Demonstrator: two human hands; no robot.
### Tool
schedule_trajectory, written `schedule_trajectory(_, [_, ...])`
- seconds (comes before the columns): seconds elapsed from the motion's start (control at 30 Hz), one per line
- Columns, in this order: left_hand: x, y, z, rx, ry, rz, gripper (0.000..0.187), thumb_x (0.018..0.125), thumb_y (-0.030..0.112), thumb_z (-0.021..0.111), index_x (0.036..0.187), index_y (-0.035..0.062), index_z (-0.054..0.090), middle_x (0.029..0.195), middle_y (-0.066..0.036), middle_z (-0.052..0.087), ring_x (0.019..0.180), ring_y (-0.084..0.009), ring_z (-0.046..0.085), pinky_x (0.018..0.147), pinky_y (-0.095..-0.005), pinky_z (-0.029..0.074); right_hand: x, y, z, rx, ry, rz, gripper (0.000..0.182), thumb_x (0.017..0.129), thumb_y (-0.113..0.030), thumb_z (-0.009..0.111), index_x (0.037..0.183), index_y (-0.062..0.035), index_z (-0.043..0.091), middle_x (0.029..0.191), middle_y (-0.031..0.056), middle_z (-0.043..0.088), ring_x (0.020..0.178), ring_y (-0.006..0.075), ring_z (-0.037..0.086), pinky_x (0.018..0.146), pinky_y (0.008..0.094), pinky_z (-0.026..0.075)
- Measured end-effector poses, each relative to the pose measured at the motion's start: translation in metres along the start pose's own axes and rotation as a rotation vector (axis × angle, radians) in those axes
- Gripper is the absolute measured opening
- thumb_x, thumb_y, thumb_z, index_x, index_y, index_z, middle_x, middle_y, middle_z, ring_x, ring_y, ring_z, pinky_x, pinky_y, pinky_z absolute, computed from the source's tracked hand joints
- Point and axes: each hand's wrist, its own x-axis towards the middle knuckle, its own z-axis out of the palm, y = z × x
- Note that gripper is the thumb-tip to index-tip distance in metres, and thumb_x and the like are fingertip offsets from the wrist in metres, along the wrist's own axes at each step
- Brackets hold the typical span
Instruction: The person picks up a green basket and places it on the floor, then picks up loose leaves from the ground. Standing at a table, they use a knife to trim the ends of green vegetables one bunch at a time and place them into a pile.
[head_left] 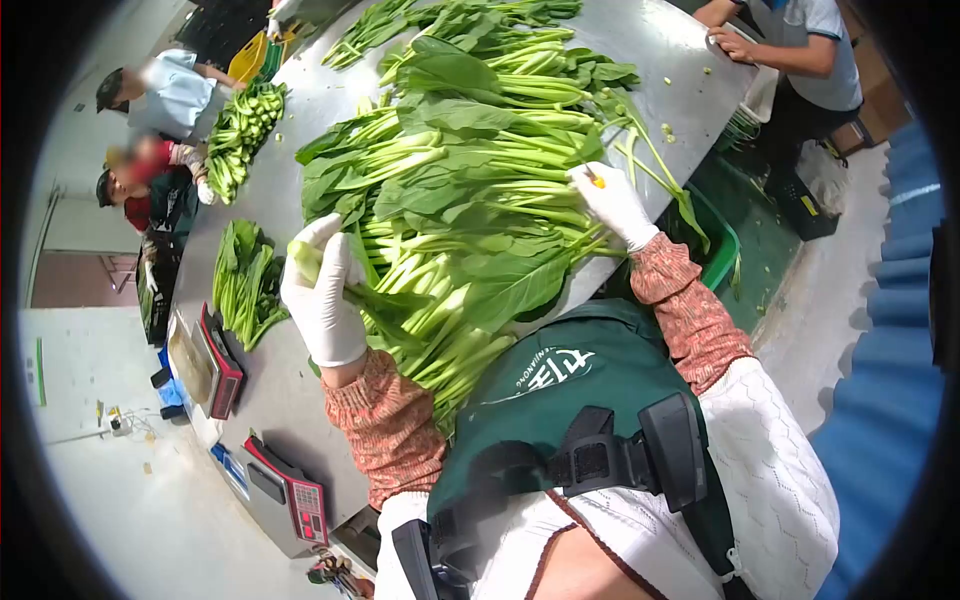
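Note:
White gloves cover both hands. My left hand [325, 290] is closed around the pale green stem end of a vegetable [306, 260], over the left side of a large heap of leafy greens [470, 190]. At the heap's right edge is my right hand [612, 203], its fingers closed on a small orange object [597, 181], mostly hidden by the glove. Leaves in the heap point mostly left, with stems toward the right. One long loose stalk [665, 180] lies just right of my right hand, hanging over the table edge.
On the metal table [290, 190] lie a smaller bunch [243, 285] and a pile of cut greens [245, 135]. Two red scales [290, 490] stand at the left. A green bin [722, 245] sits below the right edge. Co-workers stand at upper left and upper right.

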Motion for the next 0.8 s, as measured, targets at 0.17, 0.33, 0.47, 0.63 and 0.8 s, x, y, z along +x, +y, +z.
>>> schedule_trajectory(0.17, [-0.01, -0.006, -0.019, 0.262, 0.132, 0.046, 0.012, 0.088, 0.006, 0.064, 0.099, 0.0006, 0.064, 0.07, 0.002, 0.055, 0.053, -0.0046, 0.044, 0.05, -0.0187, 0.033, 0.016, 0.026, 0.01, -0.164, 0.124, -0.148, 0.017, 0.083, -0.02, 0.061, 0.095, -0.0077, 0.066, 0.091, 0.0163, 0.066, 0.082, 0.0344, 0.063, 0.071, 0.0403, 0.05])
schedule_trajectory(0.33, [-0.012, -0.015, -0.011, 0.308, 0.167, -0.024, 0.01, 0.083, 0.001, 0.069, 0.093, 0.0003, 0.068, 0.086, 0.0, 0.065, 0.076, -0.006, 0.056, 0.071, -0.0203, 0.045, 0.053, -0.064, 0.058, -0.286, -0.117, -0.444, 0.015, 0.084, -0.022, 0.062, 0.096, -0.0148, 0.067, 0.087, 0.0093, 0.067, 0.081, 0.0313, 0.065, 0.069, 0.0378, 0.051])
schedule_trajectory(0.47, [-0.017, -0.012, -0.013, 0.381, 0.187, 0.023, 0.011, 0.083, 0.0, 0.068, 0.093, 0.0008, 0.067, 0.084, 0.001, 0.065, 0.076, -0.0056, 0.057, 0.07, -0.0206, 0.046, 0.102, -0.098, 0.129, -0.479, -0.246, -0.512, 0.014, 0.081, -0.021, 0.061, 0.093, -0.0165, 0.065, 0.095, 0.0084, 0.066, 0.087, 0.0311, 0.063, 0.073, 0.0422, 0.05])
schedule_trajectory(0.63, [-0.031, -0.011, -0.047, 0.4, 0.289, -0.024, 0.01, 0.083, 0.0, 0.068, 0.093, 0.0009, 0.067, 0.081, 0.003, 0.062, 0.073, -0.004, 0.054, 0.067, -0.0193, 0.045, 0.134, -0.088, 0.171, -0.57, -0.357, -0.5, 0.019, 0.084, -0.026, 0.057, 0.094, -0.0135, 0.067, 0.093, 0.0123, 0.068, 0.09, 0.033, 0.065, 0.076, 0.0426, 0.051])
schedule_trajectory(0.8, [-0.031, -0.017, -0.052, 0.477, 0.36, 0.039, 0.012, 0.081, 0.001, 0.068, 0.093, 0.002, 0.067, 0.082, -0.002, 0.065, 0.072, -0.0063, 0.056, 0.067, -0.0213, 0.046, 0.131, -0.1, 0.137, 0.021, -0.289, -0.4, 0.024, 0.086, -0.027, 0.064, 0.097, -0.0066, 0.068, 0.087, 0.0116, 0.068, 0.076, 0.0223, 0.064, 0.073, 0.0331, 0.05])
